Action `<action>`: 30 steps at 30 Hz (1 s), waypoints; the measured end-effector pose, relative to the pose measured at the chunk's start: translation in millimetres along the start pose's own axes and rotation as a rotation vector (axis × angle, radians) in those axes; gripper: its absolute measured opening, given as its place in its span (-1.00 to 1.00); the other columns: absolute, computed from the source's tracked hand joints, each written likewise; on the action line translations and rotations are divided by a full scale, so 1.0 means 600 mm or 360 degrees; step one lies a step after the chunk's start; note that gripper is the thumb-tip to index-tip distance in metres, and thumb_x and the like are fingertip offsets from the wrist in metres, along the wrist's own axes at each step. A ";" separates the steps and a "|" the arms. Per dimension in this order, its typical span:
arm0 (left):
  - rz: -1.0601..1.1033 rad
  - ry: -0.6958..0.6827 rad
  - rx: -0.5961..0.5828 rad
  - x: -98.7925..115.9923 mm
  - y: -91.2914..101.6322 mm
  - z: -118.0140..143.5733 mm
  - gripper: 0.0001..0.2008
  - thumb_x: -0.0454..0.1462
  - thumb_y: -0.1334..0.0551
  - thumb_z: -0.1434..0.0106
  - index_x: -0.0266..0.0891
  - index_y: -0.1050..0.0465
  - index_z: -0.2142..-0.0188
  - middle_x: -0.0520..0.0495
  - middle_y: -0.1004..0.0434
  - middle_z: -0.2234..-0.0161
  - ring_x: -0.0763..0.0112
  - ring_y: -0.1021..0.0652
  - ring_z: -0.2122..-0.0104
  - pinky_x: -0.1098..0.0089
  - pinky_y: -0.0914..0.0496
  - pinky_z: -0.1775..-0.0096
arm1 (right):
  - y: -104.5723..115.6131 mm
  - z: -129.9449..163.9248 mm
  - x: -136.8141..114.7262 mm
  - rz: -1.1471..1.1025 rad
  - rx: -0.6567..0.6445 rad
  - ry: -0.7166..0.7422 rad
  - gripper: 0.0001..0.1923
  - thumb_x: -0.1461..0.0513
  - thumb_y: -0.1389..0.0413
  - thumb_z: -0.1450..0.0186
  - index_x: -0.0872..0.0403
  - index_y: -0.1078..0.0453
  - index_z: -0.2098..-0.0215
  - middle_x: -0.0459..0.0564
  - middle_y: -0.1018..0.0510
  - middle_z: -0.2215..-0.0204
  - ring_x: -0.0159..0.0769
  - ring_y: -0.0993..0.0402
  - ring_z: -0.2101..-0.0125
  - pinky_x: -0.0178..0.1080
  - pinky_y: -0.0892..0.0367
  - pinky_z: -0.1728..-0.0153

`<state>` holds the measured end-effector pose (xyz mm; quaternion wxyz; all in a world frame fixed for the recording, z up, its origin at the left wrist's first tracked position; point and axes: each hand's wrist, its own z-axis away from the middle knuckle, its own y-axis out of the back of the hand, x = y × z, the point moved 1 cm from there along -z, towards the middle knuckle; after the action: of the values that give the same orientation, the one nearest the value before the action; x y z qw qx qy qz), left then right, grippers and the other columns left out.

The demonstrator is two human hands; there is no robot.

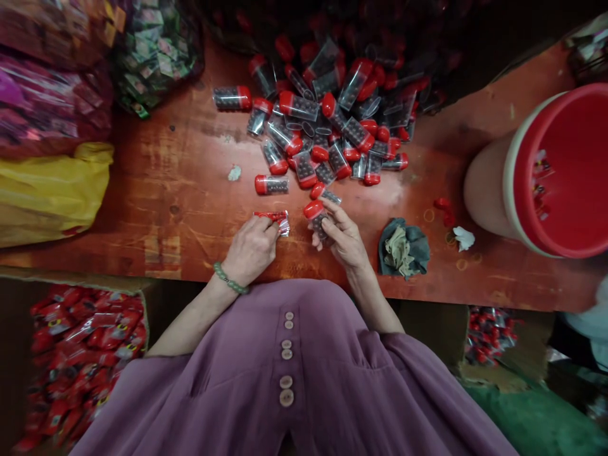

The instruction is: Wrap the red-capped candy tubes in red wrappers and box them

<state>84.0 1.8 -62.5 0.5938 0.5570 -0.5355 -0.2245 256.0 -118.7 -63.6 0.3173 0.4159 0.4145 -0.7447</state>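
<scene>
My right hand (342,237) is closed around a clear tube with a red cap (313,210), dark beads showing inside it. The cap points up and to the left. My left hand (251,248), with a green bead bracelet at the wrist, is curled over a small stack of red and silver packets (280,221) at the table's near side; its fingertips are partly hidden. Between the hands and the large pile lie another red-capped tube (272,185) and one more (327,193) just beyond my right hand.
A pile of red-capped tubes (304,107) covers the table's far middle. A red-rimmed bucket (517,171) stands right, near a dark crumpled cloth (403,247). Full bags (52,190) line the left. Below the table edge are boxes of red packets (85,354) and small red pieces (489,335).
</scene>
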 end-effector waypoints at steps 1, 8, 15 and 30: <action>-0.0023 -0.0008 0.0019 0.000 -0.001 -0.001 -0.78 -0.36 -0.12 -0.37 -0.34 -0.56 0.20 -0.22 -0.57 0.29 0.23 -0.52 0.30 0.25 -0.47 0.23 | 0.000 0.001 0.000 -0.0017 0.0015 -0.0014 -0.45 0.06 -0.22 -0.28 -0.10 -0.28 -0.21 -0.15 -0.58 0.33 -0.49 -0.50 0.54 -0.42 -0.34 0.61; 0.0325 0.0081 0.0377 -0.011 0.012 -0.008 -0.84 -0.31 -0.23 -0.33 -0.25 -0.56 0.37 -0.06 -0.60 0.40 0.38 -0.52 0.39 0.35 -0.45 0.29 | 0.000 0.011 -0.004 -0.0137 0.0086 -0.0189 -0.49 0.06 -0.25 -0.19 0.01 -0.38 -0.07 -0.14 -0.59 0.43 -0.50 -0.38 0.66 -0.41 -0.20 0.69; 0.0671 -0.0032 0.0566 -0.013 0.034 -0.003 -0.94 -0.30 -0.30 -0.30 -0.18 -0.58 0.28 -0.02 -0.67 0.32 0.43 -0.61 0.33 0.37 -0.50 0.23 | -0.014 0.021 -0.013 -0.0205 -0.0035 -0.0346 -0.72 0.06 -0.18 -0.20 0.10 -0.44 0.27 -0.29 -0.24 0.72 -0.60 0.10 0.77 -0.43 0.16 0.74; 0.0703 -0.0176 0.0459 -0.019 0.025 0.014 -0.87 -0.34 -0.22 -0.34 -0.18 -0.57 0.27 -0.03 -0.67 0.30 0.39 -0.62 0.27 0.31 -0.54 0.21 | -0.028 0.008 -0.039 -0.0041 -0.0376 -0.0636 -0.65 0.09 -0.19 -0.24 0.05 -0.41 0.04 -0.34 -0.16 0.73 -0.58 0.13 0.77 -0.44 0.16 0.78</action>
<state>67.9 12.4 -54.8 0.5128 0.4924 -0.7021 -0.0410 251.0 -112.3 -35.4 0.4300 0.2148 0.4329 -0.7626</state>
